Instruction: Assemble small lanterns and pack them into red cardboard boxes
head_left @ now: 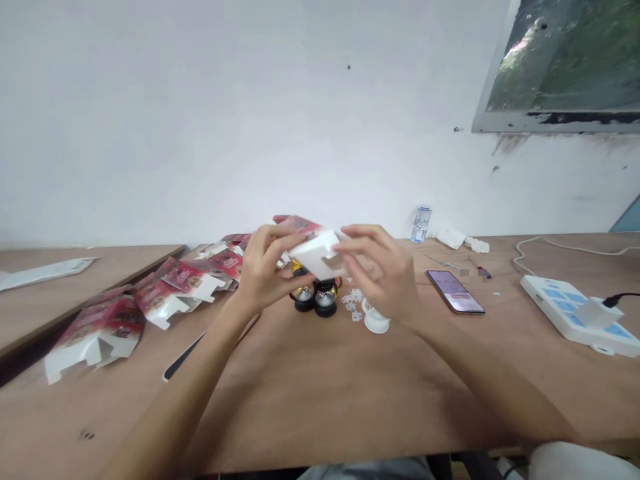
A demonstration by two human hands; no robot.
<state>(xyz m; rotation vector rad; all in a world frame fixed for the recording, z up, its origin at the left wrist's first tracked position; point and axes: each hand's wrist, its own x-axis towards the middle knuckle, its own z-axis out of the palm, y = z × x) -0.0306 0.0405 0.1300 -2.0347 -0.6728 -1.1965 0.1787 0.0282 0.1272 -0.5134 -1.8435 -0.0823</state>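
Above the middle of the table I hold a small red and white cardboard box (316, 256), its white end facing me. My left hand (267, 267) grips it from the left, thumb below and fingers on top. My right hand (383, 270) has its fingertips pinched at the box's right edge, by a cut-out in the white end; motion blurs them a little. Below the box stand two small black lantern-like ornaments (326, 300) with shiny middles, partly hidden by it. A white one (376, 319) stands under my right hand, beside several small white cut-out pieces (356, 303).
Several partly folded red and white boxes (187, 283) lie along the left. A phone (455, 291), a power strip (575, 313) with a plug, a clear bottle (421, 223) and crumpled white paper (457, 239) are on the right. A dark strip-like tool (184, 357) lies near my left forearm.
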